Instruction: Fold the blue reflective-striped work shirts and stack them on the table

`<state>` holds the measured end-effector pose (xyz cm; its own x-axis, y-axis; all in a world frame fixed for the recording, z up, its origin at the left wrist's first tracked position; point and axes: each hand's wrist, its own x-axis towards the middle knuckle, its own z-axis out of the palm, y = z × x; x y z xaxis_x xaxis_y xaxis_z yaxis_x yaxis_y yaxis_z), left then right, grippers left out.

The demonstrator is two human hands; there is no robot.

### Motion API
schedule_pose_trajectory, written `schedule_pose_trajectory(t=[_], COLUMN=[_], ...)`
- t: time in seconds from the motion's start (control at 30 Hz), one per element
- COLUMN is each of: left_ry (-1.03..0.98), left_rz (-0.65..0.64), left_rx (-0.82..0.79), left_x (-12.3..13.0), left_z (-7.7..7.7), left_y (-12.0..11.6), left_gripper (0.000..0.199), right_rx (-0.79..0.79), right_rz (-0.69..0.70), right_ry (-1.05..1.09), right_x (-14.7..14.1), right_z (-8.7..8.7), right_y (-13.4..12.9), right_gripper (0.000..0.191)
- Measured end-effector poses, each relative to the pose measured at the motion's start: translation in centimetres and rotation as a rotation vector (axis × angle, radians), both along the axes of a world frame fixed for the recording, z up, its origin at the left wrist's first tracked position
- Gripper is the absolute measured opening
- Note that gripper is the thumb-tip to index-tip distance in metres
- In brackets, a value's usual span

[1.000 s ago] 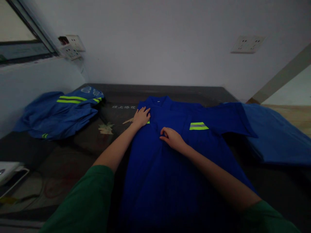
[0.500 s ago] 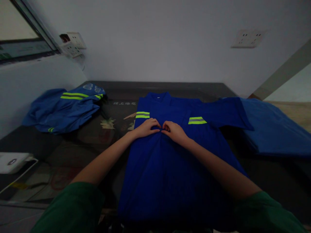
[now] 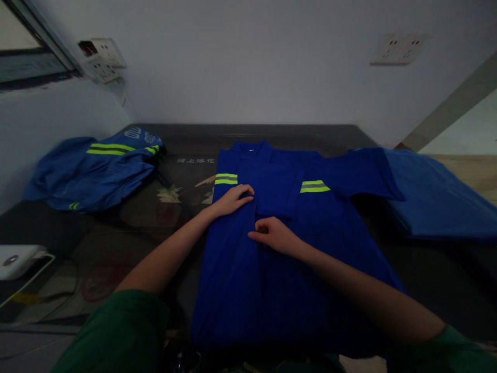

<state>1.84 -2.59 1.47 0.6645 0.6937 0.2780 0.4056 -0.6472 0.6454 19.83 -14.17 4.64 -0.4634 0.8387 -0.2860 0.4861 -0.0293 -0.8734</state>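
A dark blue work shirt [image 3: 318,269] lies front up on the dark table, collar away from me, with yellow-green and grey reflective strips on its chest. My left hand [image 3: 234,199] rests on the shirt's front just below the left strip, thumb and forefinger closed at the edge of the front opening. Lower down and to the right, my right hand [image 3: 277,235] is pinched at the same edge, thumb and forefinger curled together. Any button under the fingers is too small to make out. One short sleeve spreads to the right; the other sleeve does not show.
A crumpled blue garment [image 3: 104,171] with reflective strips lies on the left of the table [image 3: 186,140]. Folded blue cloth [image 3: 442,202] sits at the right. A white device [image 3: 19,260] with a cable is near the left edge. Wall sockets [image 3: 399,50] are behind.
My right hand has moved down along the front opening, away from my left hand. The left hand stays at nearly the same spot on the shirt. The view has shifted slightly.
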Motion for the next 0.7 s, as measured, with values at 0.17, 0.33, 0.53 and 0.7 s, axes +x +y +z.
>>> schedule_pose_trajectory(t=[0.17,0.33,0.53,0.7], left_ry=[0.041,0.121,0.275,0.42], left_rz=[0.005,0.003,0.035,0.189], left_rx=[0.005,0.077,0.225,0.419], left_x=[0.1,0.5,1.1,1.7], left_z=[-0.1,-0.4,-0.5,-0.1], left_y=[0.2,0.1,-0.5,-2.3], left_gripper=[0.012,0.011,0.011,0.016], right_rx=[-0.519,-0.63,-0.591,-0.519], right_rz=[-0.164,-0.249,-0.175,-0.227], right_ry=[0.411,0.536,0.406,0.351], right_x=[0.0,-0.6,-1.4,-1.2], right_z=[0.0,0.0,0.4,0.5], right_y=[-2.2,-5.0,-8.8,-12.7], right_gripper=[0.019,0.037,0.033,0.025])
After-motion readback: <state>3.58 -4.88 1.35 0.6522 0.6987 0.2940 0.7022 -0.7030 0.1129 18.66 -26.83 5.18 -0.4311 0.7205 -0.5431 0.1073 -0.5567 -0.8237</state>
